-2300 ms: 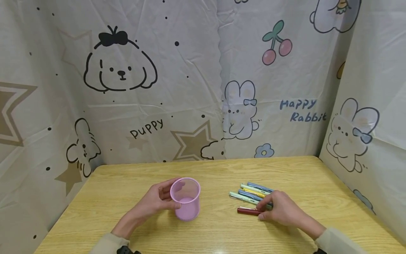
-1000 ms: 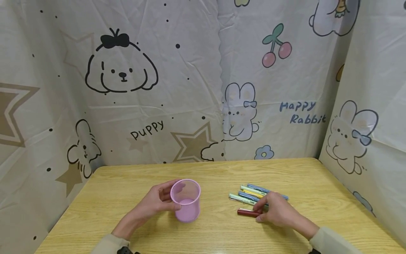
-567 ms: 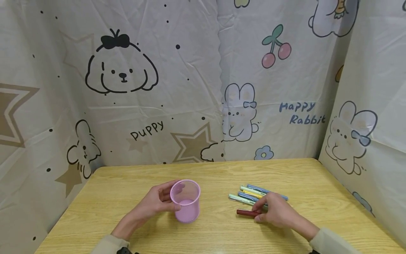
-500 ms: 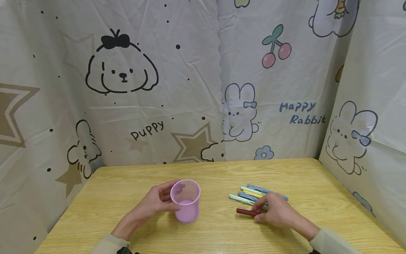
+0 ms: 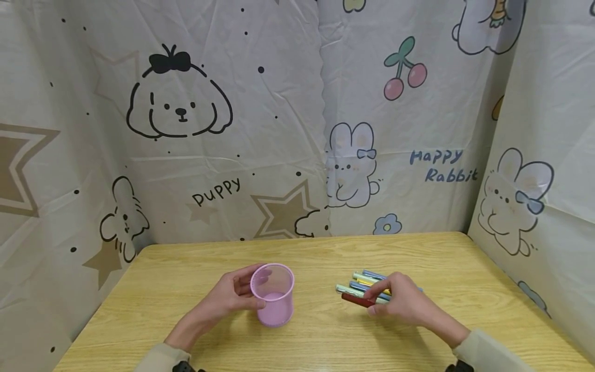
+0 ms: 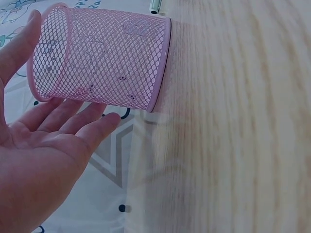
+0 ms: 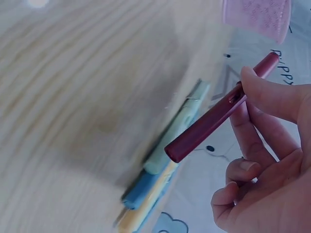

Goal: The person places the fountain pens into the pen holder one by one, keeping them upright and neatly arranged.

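Note:
A pink mesh pen holder (image 5: 275, 311) stands upright on the table, with nothing visible inside. My left hand (image 5: 229, 294) holds its left side, thumb at the near side and fingers behind; the left wrist view shows the mesh wall (image 6: 109, 58) between them. Between thumb and fingers of my right hand (image 5: 409, 304) is a dark red pen (image 5: 356, 299), raised off the table. The right wrist view shows this red pen (image 7: 204, 126) pinched near its middle, other fingers curled loosely. Just behind it lie several pens, including a light green pen (image 5: 345, 289), partly hidden by the hand.
The wooden table (image 5: 316, 346) reaches back to a patterned cloth (image 5: 279, 129) hanging behind and at both sides. Bare tabletop lies between the pen holder and the pens. Blue and yellow pens (image 7: 146, 199) lie side by side with the green one.
The red pen, lying on the table earlier, has been picked up. My right hand has lifted it slightly up and to the left. The left hand and pen holder stay put.

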A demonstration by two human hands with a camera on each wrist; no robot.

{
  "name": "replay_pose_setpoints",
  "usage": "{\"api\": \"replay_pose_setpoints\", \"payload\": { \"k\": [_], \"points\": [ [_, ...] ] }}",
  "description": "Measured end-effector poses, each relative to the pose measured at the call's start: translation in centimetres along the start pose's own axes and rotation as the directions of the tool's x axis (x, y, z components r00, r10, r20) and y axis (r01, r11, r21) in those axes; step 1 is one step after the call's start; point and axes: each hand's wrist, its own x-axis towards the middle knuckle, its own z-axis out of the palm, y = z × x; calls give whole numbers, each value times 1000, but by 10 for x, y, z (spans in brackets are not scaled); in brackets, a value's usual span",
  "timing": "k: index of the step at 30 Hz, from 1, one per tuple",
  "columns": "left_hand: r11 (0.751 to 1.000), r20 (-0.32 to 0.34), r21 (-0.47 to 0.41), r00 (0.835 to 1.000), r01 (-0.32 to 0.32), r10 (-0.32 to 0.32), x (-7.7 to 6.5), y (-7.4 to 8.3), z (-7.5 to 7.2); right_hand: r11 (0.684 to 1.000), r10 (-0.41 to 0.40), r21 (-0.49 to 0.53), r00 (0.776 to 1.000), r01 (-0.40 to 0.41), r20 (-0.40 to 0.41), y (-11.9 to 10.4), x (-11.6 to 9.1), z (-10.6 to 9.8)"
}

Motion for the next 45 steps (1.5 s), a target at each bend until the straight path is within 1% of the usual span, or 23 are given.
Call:
{"api": "replay_pose_setpoints", "payload": {
  "k": [5,9,16,18,25,28,38,45],
  "points": [
    [999,13,-40,1000,-3,4,0,-2,-3,999,-9,41,1000,10,-10,-12,2,-2],
    [997,19,-83,1000,-5,6,-1,-4,-5,994,-9,111,1000,10,-8,-22,2,-2],
    [996,17,-84,1000,-1,2,0,-4,-5,978,-34,206,999,40,-33,-39,4,-2],
    [997,14,-83,1000,-2,3,1,-4,-4,971,-30,237,999,39,-41,-44,5,-2],
    [997,12,-73,1000,3,-3,1,-2,-3,928,-7,371,998,28,-56,-54,7,2],
    [998,20,-64,1000,8,-7,1,-1,-3,913,8,408,998,18,-63,-57,9,3],
    [999,34,-47,999,10,-8,3,1,-2,884,7,466,996,33,-84,-69,13,3],
    [999,25,-38,1000,5,-4,3,0,-1,879,-17,473,994,65,-105,-78,18,6]
  ]
}}
